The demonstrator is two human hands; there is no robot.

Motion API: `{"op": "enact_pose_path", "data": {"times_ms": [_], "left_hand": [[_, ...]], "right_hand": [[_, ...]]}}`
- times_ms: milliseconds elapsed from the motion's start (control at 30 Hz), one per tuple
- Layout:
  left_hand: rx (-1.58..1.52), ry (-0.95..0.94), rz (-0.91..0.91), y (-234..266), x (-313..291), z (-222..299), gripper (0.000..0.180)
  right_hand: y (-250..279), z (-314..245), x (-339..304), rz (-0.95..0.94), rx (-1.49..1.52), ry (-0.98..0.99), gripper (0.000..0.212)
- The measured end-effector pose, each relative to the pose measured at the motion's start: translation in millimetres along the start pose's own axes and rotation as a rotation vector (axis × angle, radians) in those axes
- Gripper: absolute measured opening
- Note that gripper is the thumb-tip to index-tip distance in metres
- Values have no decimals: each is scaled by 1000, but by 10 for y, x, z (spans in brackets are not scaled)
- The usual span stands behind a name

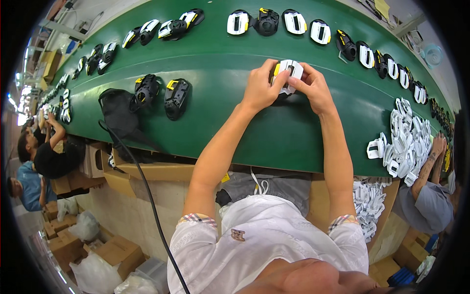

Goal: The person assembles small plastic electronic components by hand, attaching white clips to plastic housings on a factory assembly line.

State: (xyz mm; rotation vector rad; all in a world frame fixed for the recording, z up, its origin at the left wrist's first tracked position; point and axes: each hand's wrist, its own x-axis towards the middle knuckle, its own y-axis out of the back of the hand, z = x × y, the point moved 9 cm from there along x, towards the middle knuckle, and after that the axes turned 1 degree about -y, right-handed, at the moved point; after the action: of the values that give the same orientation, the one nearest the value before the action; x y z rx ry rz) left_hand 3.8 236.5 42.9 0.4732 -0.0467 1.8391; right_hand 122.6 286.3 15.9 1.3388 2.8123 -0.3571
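The white-and-black shell (292, 66) sits between the left hand (260, 84) and right hand (316, 89), both curled around it, thumbs on top. Rightward, white parts (405, 139) lie heaped; below them, a cardboard box (391, 191) holds more. Left of the hands are two black shells (177, 99), then a black bag (119, 110) and hanging cable (148, 191).

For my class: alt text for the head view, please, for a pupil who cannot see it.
A person's left hand and right hand hold a white plastic part at a green table. Two black parts lie to the left, a heap of white pieces to the right, and more parts along the far side.
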Motion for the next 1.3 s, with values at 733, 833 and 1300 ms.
{"op": "enact_pose_path", "data": {"times_ms": [733, 833, 1300], "left_hand": [[-504, 396, 161, 145, 15, -528, 43], [-460, 378, 114, 121, 15, -606, 39], [-670, 188, 407, 166, -42, -264, 27]], "right_hand": [[-320, -495, -223, 126, -586, 681, 37], [-111, -115, -85, 194, 192, 287, 34], [-116, 140, 8, 165, 266, 255, 35]]}}
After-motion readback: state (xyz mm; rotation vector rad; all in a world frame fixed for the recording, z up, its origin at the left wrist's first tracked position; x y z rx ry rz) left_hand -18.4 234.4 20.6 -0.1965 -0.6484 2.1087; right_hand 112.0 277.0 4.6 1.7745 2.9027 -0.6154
